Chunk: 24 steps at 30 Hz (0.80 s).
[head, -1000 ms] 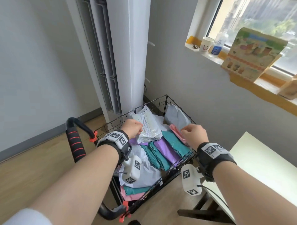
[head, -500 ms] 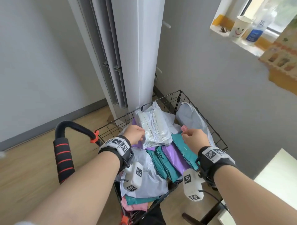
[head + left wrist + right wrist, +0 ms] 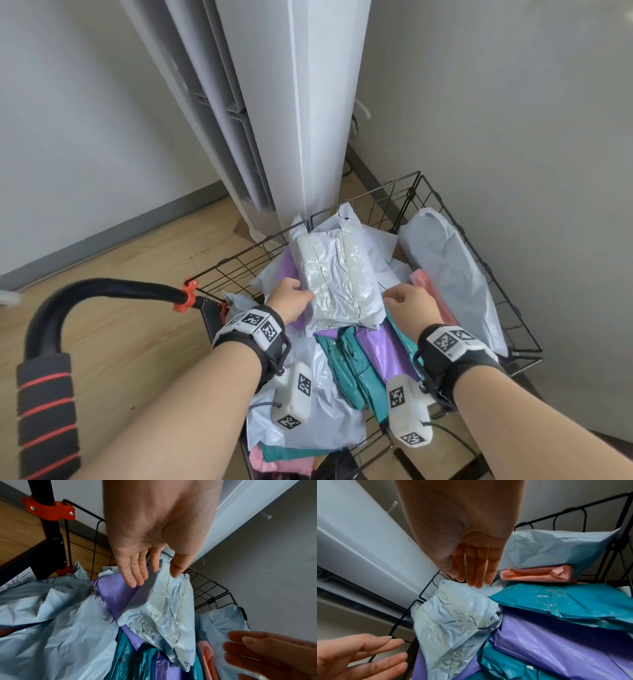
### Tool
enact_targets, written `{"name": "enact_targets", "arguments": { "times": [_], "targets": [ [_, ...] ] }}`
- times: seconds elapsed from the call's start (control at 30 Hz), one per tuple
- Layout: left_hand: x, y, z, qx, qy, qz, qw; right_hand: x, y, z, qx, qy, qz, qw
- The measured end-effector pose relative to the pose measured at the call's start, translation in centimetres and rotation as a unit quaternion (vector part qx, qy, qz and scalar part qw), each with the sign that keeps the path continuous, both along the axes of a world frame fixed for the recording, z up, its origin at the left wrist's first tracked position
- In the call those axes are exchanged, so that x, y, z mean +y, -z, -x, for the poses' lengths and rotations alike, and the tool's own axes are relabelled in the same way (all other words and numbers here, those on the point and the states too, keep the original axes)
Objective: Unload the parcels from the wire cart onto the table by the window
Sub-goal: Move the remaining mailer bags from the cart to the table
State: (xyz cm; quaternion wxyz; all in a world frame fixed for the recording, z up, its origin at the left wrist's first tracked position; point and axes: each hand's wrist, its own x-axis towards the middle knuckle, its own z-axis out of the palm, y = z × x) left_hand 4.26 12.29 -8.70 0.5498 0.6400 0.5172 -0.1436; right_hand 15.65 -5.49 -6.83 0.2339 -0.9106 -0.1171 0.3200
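The black wire cart (image 3: 420, 181) holds several soft mailer parcels. A grey taped parcel (image 3: 337, 281) lies on top of the heap. My left hand (image 3: 294, 299) is at its left edge; in the left wrist view the left hand (image 3: 154, 574) has straight fingers over that edge. My right hand (image 3: 407, 306) is at the parcel's right edge, and the right hand (image 3: 468, 579) also has straight fingers and holds nothing. Purple (image 3: 383, 346), teal (image 3: 349, 370) and pink (image 3: 435, 294) parcels lie beneath and beside it. The table is out of view.
A tall white air conditioner (image 3: 308, 120) stands just behind the cart. A grey wall (image 3: 513, 120) is close on the right. The cart handle (image 3: 44, 404), black foam with red stripes, curves at the left over the wooden floor (image 3: 120, 325). A large grey bag (image 3: 452, 274) leans on the cart's right side.
My view has dropped, so window sill and table left the picture. My right hand moved left from the pink parcel to the grey parcel's right edge. The left hand stayed at its left edge.
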Motion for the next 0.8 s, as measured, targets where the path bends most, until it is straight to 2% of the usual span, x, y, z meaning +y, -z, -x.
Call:
{"name": "enact_targets", "arguments": {
  "times": [0.13, 0.37, 0.53, 0.7, 0.8],
  "targets": [
    [0.0, 2.0, -0.5, 0.032, 0.008, -0.01, 0.999, 0.4, 2.1, -0.8, 0.028, -0.007, 0.021, 0.999],
    [-0.1, 4.8, -1.2, 0.05, 0.006, 0.055, 0.997, 1.5, 5.3, -1.3, 0.113, -0.052, 0.038, 0.991],
    [-0.1, 6.1, -1.7, 0.06, 0.002, 0.048, 0.997, 1.8, 5.7, -1.6, 0.123, -0.038, 0.031, 0.991],
    [0.1, 6.4, -1.9, 0.035, -0.061, 0.068, 0.995, 1.6, 5.9, -1.8, 0.134, -0.02, 0.01, 0.991],
    [0.2, 6.8, -1.7, 0.025, -0.062, 0.081, 0.994, 1.2, 5.8, -2.0, 0.135, 0.007, -0.003, 0.991]
  ]
}}
